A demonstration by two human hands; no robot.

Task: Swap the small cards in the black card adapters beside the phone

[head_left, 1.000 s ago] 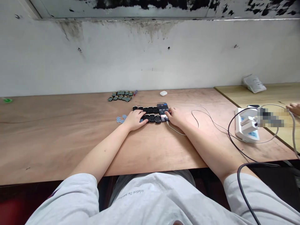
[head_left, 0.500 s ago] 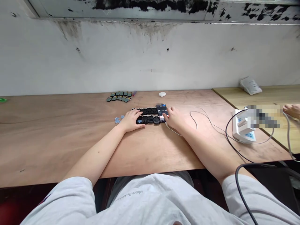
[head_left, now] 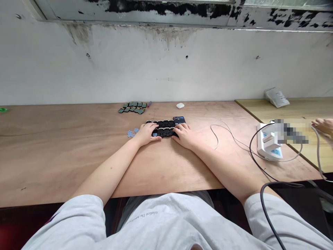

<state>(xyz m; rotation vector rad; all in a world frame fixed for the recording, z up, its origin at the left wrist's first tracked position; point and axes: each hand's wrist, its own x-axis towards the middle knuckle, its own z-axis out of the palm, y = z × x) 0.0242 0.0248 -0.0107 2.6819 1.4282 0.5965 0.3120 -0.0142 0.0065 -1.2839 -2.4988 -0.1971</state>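
Left hand [head_left: 145, 135], right hand [head_left: 184, 136] at black parts [head_left: 167, 132]; phone [head_left: 179, 120] partly hidden.

The tabletop [head_left: 78, 149] is smooth wood, the shirt [head_left: 169, 222] matt cloth, the black parts [head_left: 166, 132] probably plastic.

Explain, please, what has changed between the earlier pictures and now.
The right hand has moved left, from the phone to the right end of the near row of black parts. The left hand stays at the left end of the rows; the green-grey pieces lie unchanged.
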